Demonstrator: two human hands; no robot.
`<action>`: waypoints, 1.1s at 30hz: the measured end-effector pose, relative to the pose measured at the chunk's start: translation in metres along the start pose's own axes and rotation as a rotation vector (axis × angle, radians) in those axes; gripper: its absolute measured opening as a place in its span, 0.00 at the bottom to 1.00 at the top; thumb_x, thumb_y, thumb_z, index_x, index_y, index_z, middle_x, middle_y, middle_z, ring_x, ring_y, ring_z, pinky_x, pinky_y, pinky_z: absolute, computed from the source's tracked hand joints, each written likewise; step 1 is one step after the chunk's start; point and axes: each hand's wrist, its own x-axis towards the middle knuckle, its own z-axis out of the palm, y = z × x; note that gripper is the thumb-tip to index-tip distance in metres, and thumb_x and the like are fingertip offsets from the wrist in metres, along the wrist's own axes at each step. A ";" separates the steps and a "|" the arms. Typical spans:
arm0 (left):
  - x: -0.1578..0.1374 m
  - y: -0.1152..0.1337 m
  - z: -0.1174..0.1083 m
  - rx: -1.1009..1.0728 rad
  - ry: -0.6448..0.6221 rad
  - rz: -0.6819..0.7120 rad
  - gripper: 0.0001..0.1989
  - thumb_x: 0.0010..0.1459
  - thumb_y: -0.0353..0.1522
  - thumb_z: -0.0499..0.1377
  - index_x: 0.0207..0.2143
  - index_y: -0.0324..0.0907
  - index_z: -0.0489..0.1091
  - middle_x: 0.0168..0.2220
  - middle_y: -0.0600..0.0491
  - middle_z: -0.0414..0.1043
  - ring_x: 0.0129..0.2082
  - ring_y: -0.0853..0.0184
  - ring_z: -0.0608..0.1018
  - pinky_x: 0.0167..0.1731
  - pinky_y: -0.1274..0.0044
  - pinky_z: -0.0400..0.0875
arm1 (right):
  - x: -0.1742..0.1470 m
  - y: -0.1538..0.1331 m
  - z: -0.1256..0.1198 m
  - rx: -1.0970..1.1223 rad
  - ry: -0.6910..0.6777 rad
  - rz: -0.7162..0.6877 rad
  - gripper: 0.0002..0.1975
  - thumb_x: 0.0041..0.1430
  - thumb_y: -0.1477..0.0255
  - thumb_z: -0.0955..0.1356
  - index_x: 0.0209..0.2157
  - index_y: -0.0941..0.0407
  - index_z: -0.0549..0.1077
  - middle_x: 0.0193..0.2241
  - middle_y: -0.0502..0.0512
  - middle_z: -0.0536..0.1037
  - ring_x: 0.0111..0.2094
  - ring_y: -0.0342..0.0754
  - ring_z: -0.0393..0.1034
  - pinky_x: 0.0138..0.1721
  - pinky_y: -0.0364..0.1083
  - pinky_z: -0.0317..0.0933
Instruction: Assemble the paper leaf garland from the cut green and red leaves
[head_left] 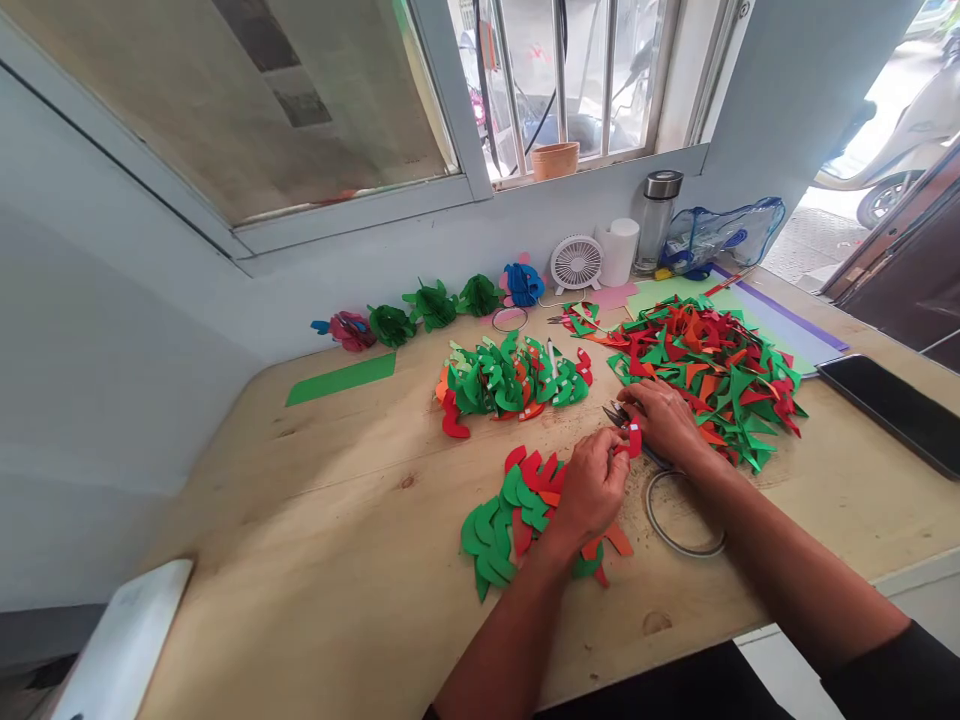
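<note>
My left hand is closed, its thumb and fingers pinching a curved red cut-out with a small white patch on it. Close by, my right hand is curled over a pair of scissors, blades pointing left and the dark handle partly hidden under the palm. A tiny pale bit shows at its fingertips. Beneath my left forearm lies a pile of green, red and orange curved cut-outs. Beyond my hands, similar pieces with white patches form a heap. A thin grey ring, possibly a tape roll, rests below my right wrist.
Red and green scraps are heaped on the right, beside a black phone. Along the wall stand green paper shapes, a small white fan and a glass bottle. A green strip lies at the left.
</note>
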 end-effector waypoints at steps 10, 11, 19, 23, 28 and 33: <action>0.002 -0.001 0.003 0.100 -0.010 0.040 0.05 0.55 0.27 0.49 0.28 0.42 0.62 0.40 0.49 0.71 0.45 0.63 0.71 0.47 0.69 0.63 | 0.001 0.001 0.003 -0.020 -0.049 -0.037 0.06 0.55 0.75 0.64 0.33 0.56 0.74 0.31 0.57 0.76 0.36 0.51 0.65 0.35 0.46 0.55; 0.002 0.000 0.003 0.105 -0.007 0.045 0.05 0.55 0.26 0.49 0.28 0.42 0.62 0.40 0.49 0.71 0.46 0.63 0.71 0.48 0.69 0.63 | 0.001 0.001 0.002 -0.026 -0.051 -0.036 0.06 0.56 0.74 0.64 0.33 0.56 0.73 0.31 0.57 0.75 0.36 0.51 0.65 0.35 0.46 0.55; 0.002 0.001 0.003 0.137 -0.011 0.038 0.05 0.55 0.26 0.50 0.29 0.42 0.62 0.41 0.50 0.72 0.46 0.63 0.71 0.50 0.68 0.62 | 0.001 -0.001 0.001 -0.048 -0.039 -0.054 0.05 0.55 0.74 0.64 0.32 0.57 0.72 0.30 0.57 0.75 0.35 0.51 0.64 0.35 0.46 0.55; 0.002 0.000 0.003 0.138 -0.019 0.028 0.04 0.55 0.26 0.50 0.30 0.42 0.62 0.41 0.50 0.71 0.46 0.63 0.70 0.50 0.69 0.61 | 0.001 0.000 0.003 -0.026 -0.039 -0.052 0.04 0.54 0.75 0.64 0.31 0.57 0.71 0.30 0.56 0.74 0.34 0.50 0.64 0.34 0.46 0.54; 0.002 -0.002 0.004 0.151 -0.022 0.006 0.04 0.56 0.27 0.50 0.31 0.43 0.63 0.41 0.50 0.71 0.46 0.63 0.70 0.49 0.69 0.62 | 0.001 0.002 0.005 0.028 -0.040 -0.023 0.03 0.52 0.77 0.64 0.29 0.57 0.69 0.29 0.55 0.74 0.33 0.49 0.64 0.34 0.45 0.54; 0.003 -0.001 0.003 0.135 -0.020 0.009 0.04 0.55 0.27 0.50 0.30 0.43 0.63 0.40 0.49 0.72 0.45 0.62 0.71 0.48 0.68 0.63 | 0.001 0.001 0.003 0.096 -0.056 0.013 0.03 0.49 0.78 0.64 0.27 0.56 0.68 0.27 0.53 0.74 0.32 0.47 0.64 0.33 0.44 0.54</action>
